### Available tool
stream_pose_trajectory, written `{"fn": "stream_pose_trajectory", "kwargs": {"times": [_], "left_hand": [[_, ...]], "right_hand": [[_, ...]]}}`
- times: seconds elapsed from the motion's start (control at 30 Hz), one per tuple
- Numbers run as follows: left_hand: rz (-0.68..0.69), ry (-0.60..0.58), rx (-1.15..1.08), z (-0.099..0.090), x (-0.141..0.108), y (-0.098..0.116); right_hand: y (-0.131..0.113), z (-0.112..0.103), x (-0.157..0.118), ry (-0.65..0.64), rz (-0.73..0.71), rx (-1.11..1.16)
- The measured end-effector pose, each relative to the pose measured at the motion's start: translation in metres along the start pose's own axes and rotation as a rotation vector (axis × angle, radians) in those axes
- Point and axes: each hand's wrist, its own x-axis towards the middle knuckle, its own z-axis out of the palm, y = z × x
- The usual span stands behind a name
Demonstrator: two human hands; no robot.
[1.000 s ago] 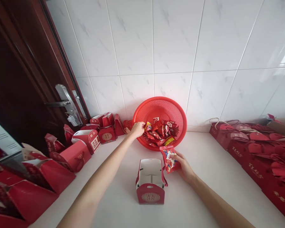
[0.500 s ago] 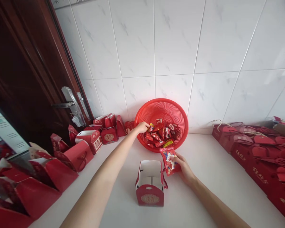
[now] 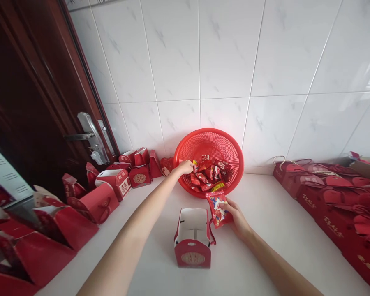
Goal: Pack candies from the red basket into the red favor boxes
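My left hand (image 3: 186,166) is at the left rim of a red mesh basket (image 3: 209,137), its fingers closed over wrapped candies (image 3: 205,176); what they pinch, if anything, is too small to make out. Between the thumb and fingers of my right hand (image 3: 234,216) is a red snack packet (image 3: 217,207) with a colourful print, held upright in front of the basket. Just left of the packet stands an open red box (image 3: 193,255) with a white inside, in which no item shows.
Several red boxes (image 3: 89,205) line the left side beside a dark door (image 3: 27,82) with a metal handle. Rows of red boxes (image 3: 317,213) stand at the right. A white tiled wall (image 3: 225,61) rises behind the basket on the white surface (image 3: 154,255).
The view has shifted slightly, so most things sit a little further left. My hands and the packet have barely moved.
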Motion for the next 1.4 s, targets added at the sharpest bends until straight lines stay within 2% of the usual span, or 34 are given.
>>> {"fn": "stream_pose_trajectory", "kwargs": {"times": [0.3,0.53,0.8,1.0,1.13,1.2,1.4], "left_hand": [[-0.047,-0.010,0.126,-0.004,-0.012,0.019],[-0.072,-0.004,0.182,-0.004,-0.023,0.022],[0.027,0.190,0.167,-0.005,-0.036,0.022],[0.204,0.294,0.138,-0.002,-0.050,0.026],[0.394,0.281,0.082,0.002,-0.058,0.031],[0.446,0.261,0.054,0.003,-0.064,0.032],[0.393,0.077,0.058,-0.001,-0.088,0.023]], "right_hand": [[-0.002,0.001,0.000,0.015,0.009,0.014],[-0.003,0.001,0.001,0.033,-0.015,0.013],[-0.004,0.002,0.000,0.036,-0.012,0.005],[-0.006,0.002,0.000,0.032,-0.011,0.008],[-0.007,0.003,-0.001,0.043,-0.011,0.004],[-0.007,0.003,-0.001,0.050,-0.008,0.001],[-0.007,0.002,-0.001,0.049,-0.006,-0.007]]}}
